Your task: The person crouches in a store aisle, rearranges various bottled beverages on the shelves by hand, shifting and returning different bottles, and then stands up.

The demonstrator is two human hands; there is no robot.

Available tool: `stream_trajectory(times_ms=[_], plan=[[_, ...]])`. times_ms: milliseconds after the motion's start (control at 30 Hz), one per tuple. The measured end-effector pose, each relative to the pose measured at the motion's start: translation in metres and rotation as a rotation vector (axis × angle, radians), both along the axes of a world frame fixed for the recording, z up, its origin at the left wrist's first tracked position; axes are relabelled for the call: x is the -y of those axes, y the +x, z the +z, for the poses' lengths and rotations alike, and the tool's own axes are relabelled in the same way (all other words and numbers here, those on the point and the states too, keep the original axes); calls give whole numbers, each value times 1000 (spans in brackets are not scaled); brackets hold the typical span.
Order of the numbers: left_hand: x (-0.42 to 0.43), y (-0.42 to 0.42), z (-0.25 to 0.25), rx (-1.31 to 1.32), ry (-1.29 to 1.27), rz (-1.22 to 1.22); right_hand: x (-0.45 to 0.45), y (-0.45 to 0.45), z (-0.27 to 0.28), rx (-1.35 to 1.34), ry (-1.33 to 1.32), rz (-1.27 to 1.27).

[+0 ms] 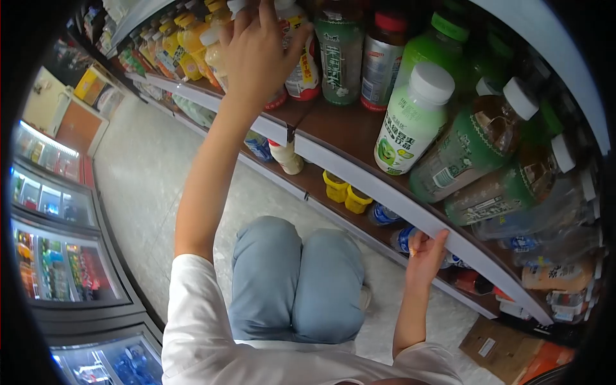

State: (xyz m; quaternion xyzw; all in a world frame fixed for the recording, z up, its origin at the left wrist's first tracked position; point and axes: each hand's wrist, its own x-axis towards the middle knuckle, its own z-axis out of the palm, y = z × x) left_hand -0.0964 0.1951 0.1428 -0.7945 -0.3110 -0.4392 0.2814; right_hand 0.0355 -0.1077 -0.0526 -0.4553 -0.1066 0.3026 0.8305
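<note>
My left hand (pixel 256 54) reaches over the upper shelf, fingers apart, over bottles with red and yellow labels (pixel 304 74); whether it touches one is unclear. My right hand (pixel 425 256) is lower down at the shelf's white front edge (pixel 378 186), thumb up and fingers curled; what they hold, if anything, is too small to name. Between the hands, a light green bottle with a white cap (pixel 414 122) stands at the shelf's front. Right of it are large dark green bottles (pixel 459 154). A green-labelled bottle (pixel 340 61) and a silver bottle with a red cap (pixel 383 61) stand behind.
On the lower shelf are yellow containers (pixel 346 192), a cream bottle (pixel 287 158) and blue-labelled bottles. Glass-door fridges (pixel 64 256) line the left side. A cardboard box (pixel 497 350) lies on the floor at bottom right. My bent knees are below the shelf.
</note>
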Motion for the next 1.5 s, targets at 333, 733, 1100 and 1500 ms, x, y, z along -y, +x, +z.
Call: stream_trajectory(times_ms=[333,733,1100,1500], plan=[[4,-15,-47,408,-78,-629,-14,-110,-19,-96,-63,-58],[46,13,-44,639,-342,-959,-82,-191,-1,152,-38,331],[50,68,-52,711,-490,-1097,-95,-180,-34,122,-133,336],[4,-13,-62,927,-141,-276,-114,-171,-56,215,-139,393]])
